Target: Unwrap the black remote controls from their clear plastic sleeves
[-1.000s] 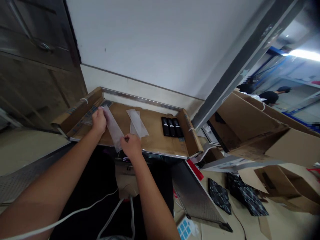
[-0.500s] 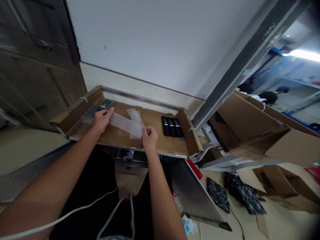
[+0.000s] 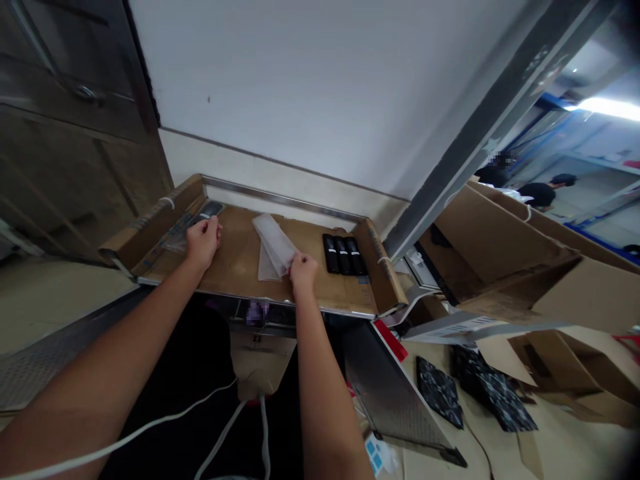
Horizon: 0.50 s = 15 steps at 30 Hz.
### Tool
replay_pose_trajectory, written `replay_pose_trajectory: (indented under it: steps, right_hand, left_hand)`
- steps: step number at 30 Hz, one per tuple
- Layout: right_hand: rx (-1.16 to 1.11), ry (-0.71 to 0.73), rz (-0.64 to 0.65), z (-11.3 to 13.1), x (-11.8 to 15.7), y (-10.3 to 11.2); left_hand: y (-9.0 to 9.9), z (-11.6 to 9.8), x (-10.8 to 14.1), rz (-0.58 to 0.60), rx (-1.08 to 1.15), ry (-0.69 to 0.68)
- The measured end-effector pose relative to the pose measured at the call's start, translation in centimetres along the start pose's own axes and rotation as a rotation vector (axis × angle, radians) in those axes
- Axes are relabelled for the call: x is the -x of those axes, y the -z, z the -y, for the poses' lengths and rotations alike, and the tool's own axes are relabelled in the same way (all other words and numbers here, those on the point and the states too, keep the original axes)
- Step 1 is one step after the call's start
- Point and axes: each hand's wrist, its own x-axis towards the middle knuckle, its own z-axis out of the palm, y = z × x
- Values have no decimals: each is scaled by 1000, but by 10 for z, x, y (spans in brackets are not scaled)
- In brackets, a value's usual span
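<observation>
Right hand (image 3: 303, 271) at frame centre pinching clear sleeves (image 3: 274, 244), left hand (image 3: 203, 240) curled, gripping a plastic-wrapped pack (image 3: 186, 227) at centre left, both arms outstretched

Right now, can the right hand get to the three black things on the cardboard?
Probably yes. The right hand rests on the clear plastic bags, just beside the three black devices on the same cardboard tray. Only bare cardboard lies between them, so nothing seems to block the way.

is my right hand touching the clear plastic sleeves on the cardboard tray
Touching. In the head view, the right hand has its fingertips on the near end of the clear plastic sleeves, with no gap visible; they lie on the cardboard tray.
</observation>
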Motion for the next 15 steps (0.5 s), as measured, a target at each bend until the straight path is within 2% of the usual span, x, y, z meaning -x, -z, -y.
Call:
replay_pose_trajectory:
  steps: [2,5,8,10,12,15]
  right_hand:
    - [36,24,-26,0,6,-1]
    - [34,46,-47,1,15,4]
    - [26,68,-35,3,19,10]
    - [-9,56,-103,2,21,13]
    - [-108,35,-187,-1,23,15]
    - [-282,55,-223,-6,24,16]
  left_hand:
    - [1,1,2,27,-120,-119]
    - [1,1,7,168,-386,-338]
    - [1,-1,13,294,-543,-408]
    - [1,-2,16,274,-578,-422]
    - [2,-5,16,177,-658,-470]
    - [8,-15,9,56,-909,-512]
